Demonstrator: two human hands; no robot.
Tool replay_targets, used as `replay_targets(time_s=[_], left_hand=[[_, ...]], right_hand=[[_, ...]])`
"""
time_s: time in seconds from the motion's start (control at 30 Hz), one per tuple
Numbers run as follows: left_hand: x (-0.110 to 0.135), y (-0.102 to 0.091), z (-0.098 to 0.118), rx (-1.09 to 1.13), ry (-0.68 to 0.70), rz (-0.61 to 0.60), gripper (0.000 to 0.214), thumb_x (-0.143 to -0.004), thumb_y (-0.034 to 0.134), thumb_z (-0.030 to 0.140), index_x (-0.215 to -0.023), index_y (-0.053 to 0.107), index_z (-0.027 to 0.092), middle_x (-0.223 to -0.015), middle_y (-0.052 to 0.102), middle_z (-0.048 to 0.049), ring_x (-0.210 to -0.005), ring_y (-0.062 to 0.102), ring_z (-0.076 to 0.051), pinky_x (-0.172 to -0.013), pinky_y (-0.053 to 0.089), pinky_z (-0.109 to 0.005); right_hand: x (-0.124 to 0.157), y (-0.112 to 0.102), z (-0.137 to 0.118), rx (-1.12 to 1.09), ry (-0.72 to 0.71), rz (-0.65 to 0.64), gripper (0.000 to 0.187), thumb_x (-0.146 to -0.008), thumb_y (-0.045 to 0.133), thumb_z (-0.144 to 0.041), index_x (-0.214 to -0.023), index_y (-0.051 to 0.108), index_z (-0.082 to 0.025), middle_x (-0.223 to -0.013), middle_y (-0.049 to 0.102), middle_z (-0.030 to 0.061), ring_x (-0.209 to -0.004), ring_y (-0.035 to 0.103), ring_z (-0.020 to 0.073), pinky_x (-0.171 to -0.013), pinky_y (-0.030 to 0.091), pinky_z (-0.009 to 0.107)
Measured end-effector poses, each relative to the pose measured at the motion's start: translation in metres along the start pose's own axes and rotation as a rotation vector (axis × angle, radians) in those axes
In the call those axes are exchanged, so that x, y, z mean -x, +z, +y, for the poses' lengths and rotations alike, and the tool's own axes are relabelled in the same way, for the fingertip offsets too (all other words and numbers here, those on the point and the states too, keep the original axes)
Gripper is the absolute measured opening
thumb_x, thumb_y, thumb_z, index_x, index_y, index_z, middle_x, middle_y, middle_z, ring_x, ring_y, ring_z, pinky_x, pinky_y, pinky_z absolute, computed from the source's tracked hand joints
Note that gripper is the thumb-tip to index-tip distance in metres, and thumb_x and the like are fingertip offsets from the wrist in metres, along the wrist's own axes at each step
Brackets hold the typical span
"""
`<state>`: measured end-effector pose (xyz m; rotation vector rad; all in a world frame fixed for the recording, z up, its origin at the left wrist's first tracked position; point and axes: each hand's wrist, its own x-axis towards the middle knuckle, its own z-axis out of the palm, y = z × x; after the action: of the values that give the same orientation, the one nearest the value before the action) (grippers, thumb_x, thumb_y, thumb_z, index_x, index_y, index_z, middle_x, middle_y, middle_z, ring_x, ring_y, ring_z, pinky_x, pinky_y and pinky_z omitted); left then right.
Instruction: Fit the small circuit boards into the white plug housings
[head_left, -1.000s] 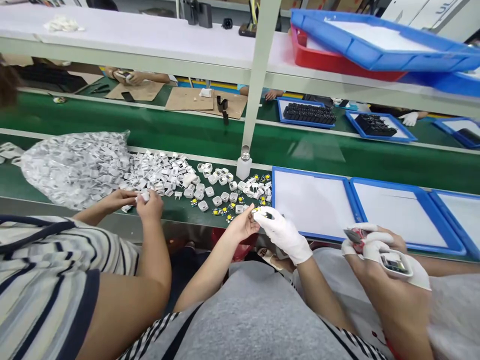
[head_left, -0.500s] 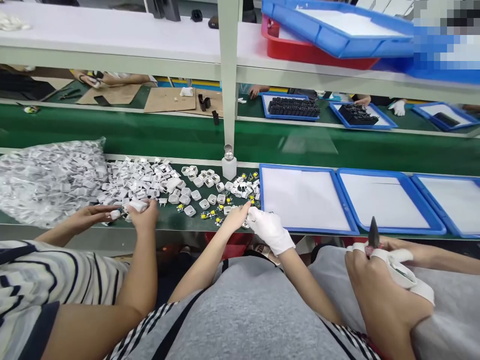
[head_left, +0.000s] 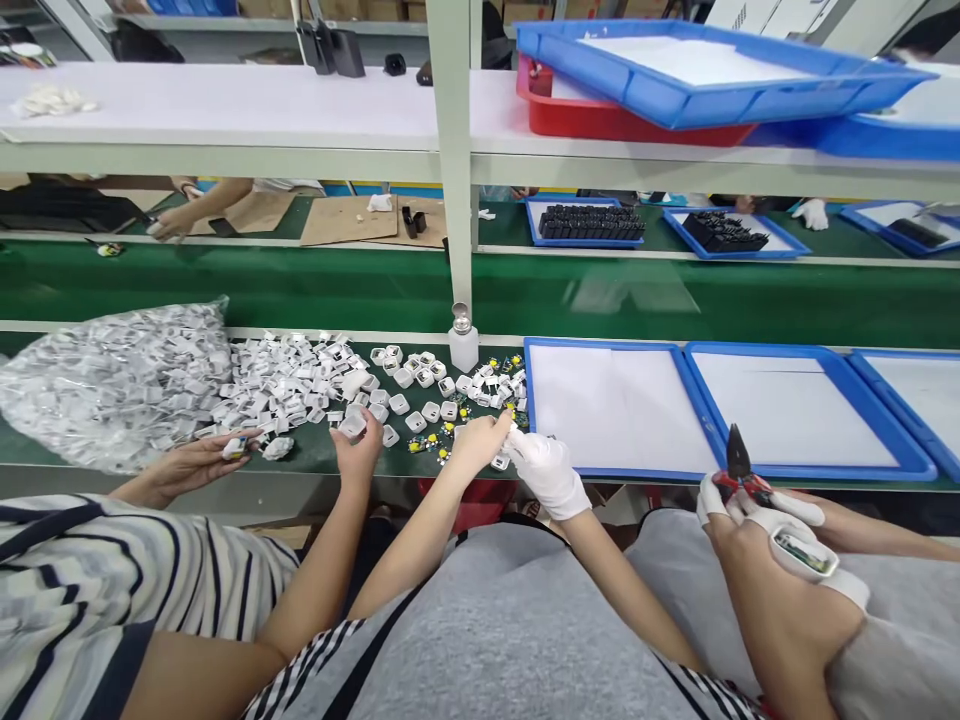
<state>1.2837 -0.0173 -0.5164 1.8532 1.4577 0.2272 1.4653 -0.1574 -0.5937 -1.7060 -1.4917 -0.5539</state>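
My bare left hand (head_left: 484, 443) and my gloved right hand (head_left: 549, 472) meet at the table's front edge, fingers pinched together. Between them is a small white part (head_left: 514, 436), mostly hidden by the fingers and hard to tell from the glove. Just beyond my left hand lie small circuit boards with yellow components (head_left: 429, 441) and open white plastic housings (head_left: 430, 411). Small white pieces with pins (head_left: 491, 388) are heaped behind my fingertips. The blue tray (head_left: 622, 410) lined with white paper begins right beside my right hand.
A white pump bottle (head_left: 463, 345) stands by the post. On the left are a pile of white parts (head_left: 289, 375), a plastic bag of them (head_left: 120, 385) and a co-worker's hands (head_left: 356, 450). At right, another co-worker's hand (head_left: 780, 570) holds red-handled cutters (head_left: 739, 470). Trays (head_left: 697, 95) sit on the shelf.
My hands stay together at nearly the same place. The left co-worker's one hand has moved right, holding a white housing. The right co-worker's cutters have tilted. The view has shifted slightly upward.
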Motion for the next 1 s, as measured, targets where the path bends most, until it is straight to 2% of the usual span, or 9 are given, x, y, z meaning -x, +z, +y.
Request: replay_targets(time_s=[0.13,0.2,0.27,0.4,0.57,0.7,0.83,0.9,1.0], left_hand=[[0.007,0.065,0.055,-0.146,-0.014,-0.065,0.035,-0.069,0.043,0.051,-0.052,0.048,0.021,-0.058,0.054,-0.0057,-0.082,0.053,-0.024,-0.067,0.037,-0.029],[0.007,0.094,0.075,-0.144,-0.010,-0.159,0.040,-0.073,0.038,0.047,-0.043,0.039,0.019,-0.050,0.049,-0.0044,-0.062,0.051,-0.020,-0.059,0.035,-0.028],[0.005,0.107,0.083,-0.072,-0.034,-0.225,0.043,-0.075,0.036,0.044,-0.040,0.031,0.019,-0.043,0.041,-0.0020,-0.048,0.043,-0.015,-0.052,0.031,-0.026],[0.005,0.109,0.079,0.243,-0.182,-0.266,0.043,-0.077,0.036,0.043,-0.042,0.026,0.020,-0.036,0.027,0.0031,-0.034,0.027,-0.009,-0.040,0.022,-0.023],[0.006,0.124,0.078,0.604,-0.360,-0.251,0.041,-0.080,0.033,0.045,-0.048,0.028,0.019,-0.035,0.028,0.0052,-0.029,0.023,-0.006,-0.034,0.021,-0.020],[0.005,0.136,0.076,0.609,-0.269,-0.158,0.047,-0.080,0.030,0.051,-0.047,0.032,0.018,-0.034,0.033,0.0034,-0.031,0.031,-0.007,-0.035,0.026,-0.020],[0.008,0.137,0.076,0.566,-0.176,-0.155,0.053,-0.073,0.033,0.062,-0.045,0.035,0.018,-0.036,0.036,0.0019,-0.034,0.033,-0.007,-0.036,0.026,-0.021],[0.010,0.136,0.081,0.617,-0.191,-0.182,0.052,-0.071,0.036,0.063,-0.045,0.035,0.018,-0.036,0.035,0.0025,-0.034,0.032,-0.007,-0.037,0.026,-0.021],[0.012,0.135,0.088,0.794,-0.354,-0.275,0.053,-0.070,0.033,0.066,-0.048,0.034,0.018,-0.036,0.031,0.0038,-0.032,0.028,-0.006,-0.036,0.025,-0.020]], right_hand=[[-0.005,0.002,-0.003,-0.128,0.069,0.009,0.029,-0.084,0.036,-0.023,-0.066,0.057,-0.016,-0.054,0.057,0.0012,-0.048,0.049,0.0096,-0.047,0.031,0.021],[-0.004,0.004,-0.003,-0.177,0.104,0.026,0.031,-0.085,0.034,-0.024,-0.064,0.056,-0.016,-0.057,0.057,0.0021,-0.051,0.051,0.0095,-0.049,0.034,0.019],[0.001,0.006,-0.003,-0.187,0.120,0.035,0.031,-0.085,0.033,-0.024,-0.064,0.055,-0.016,-0.057,0.057,0.0029,-0.052,0.052,0.0107,-0.050,0.036,0.020],[0.010,0.008,0.002,-0.155,0.131,0.071,0.026,-0.084,0.036,-0.025,-0.068,0.055,-0.015,-0.064,0.058,0.0052,-0.055,0.053,0.0132,-0.048,0.039,0.022],[0.008,0.007,0.007,-0.242,0.209,0.099,0.025,-0.084,0.036,-0.028,-0.076,0.056,-0.014,-0.079,0.056,0.0092,-0.069,0.056,0.0137,-0.058,0.046,0.021],[0.004,0.008,0.011,-0.272,0.218,0.056,0.029,-0.084,0.038,-0.028,-0.098,0.056,-0.011,-0.087,0.056,0.0110,-0.077,0.056,0.0141,-0.065,0.048,0.021],[0.009,0.011,0.017,-0.351,0.181,-0.021,0.029,-0.084,0.035,-0.023,-0.094,0.060,-0.014,-0.087,0.056,0.0106,-0.081,0.056,0.0146,-0.067,0.047,0.022],[0.012,0.012,0.017,-0.488,0.287,-0.081,0.027,-0.084,0.035,-0.024,-0.096,0.058,-0.016,-0.087,0.057,0.0087,-0.076,0.056,0.0135,-0.065,0.047,0.023],[0.011,0.009,0.014,-0.777,0.561,-0.114,0.022,-0.081,0.040,-0.029,-0.092,0.056,-0.019,-0.083,0.058,0.0056,-0.071,0.056,0.0123,-0.064,0.048,0.024]])
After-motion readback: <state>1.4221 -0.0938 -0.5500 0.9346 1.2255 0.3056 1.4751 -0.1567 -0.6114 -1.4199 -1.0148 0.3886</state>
